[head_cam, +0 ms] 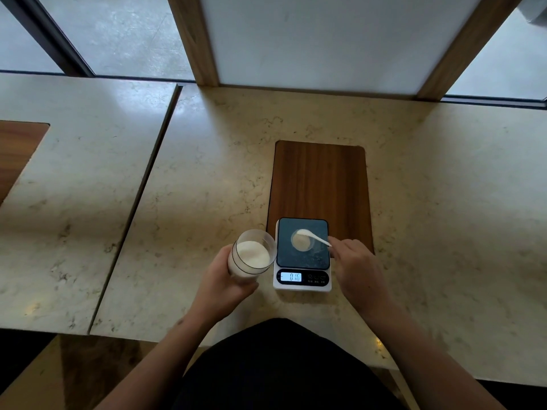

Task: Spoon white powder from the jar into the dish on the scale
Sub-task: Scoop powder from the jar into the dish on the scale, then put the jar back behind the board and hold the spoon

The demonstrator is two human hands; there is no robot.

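Note:
A clear jar [251, 255] of white powder is tilted toward the scale, gripped from below and behind by my left hand [220, 284]. The small digital scale [302, 281] has a dark platform and a lit display reading 016. On the platform sits a small clear dish [302, 242] with a little pale powder in it. My right hand [356, 267] pinches the handle of a white plastic spoon [312, 235]; the spoon's bowl hovers over the dish's far rim.
The scale stands at the near edge of a dark wooden inset [321, 182] in a pale marble counter [207, 187]. A seam [142, 187] splits the counter to the left. Windows and a wood-framed panel [319, 39] run along the back.

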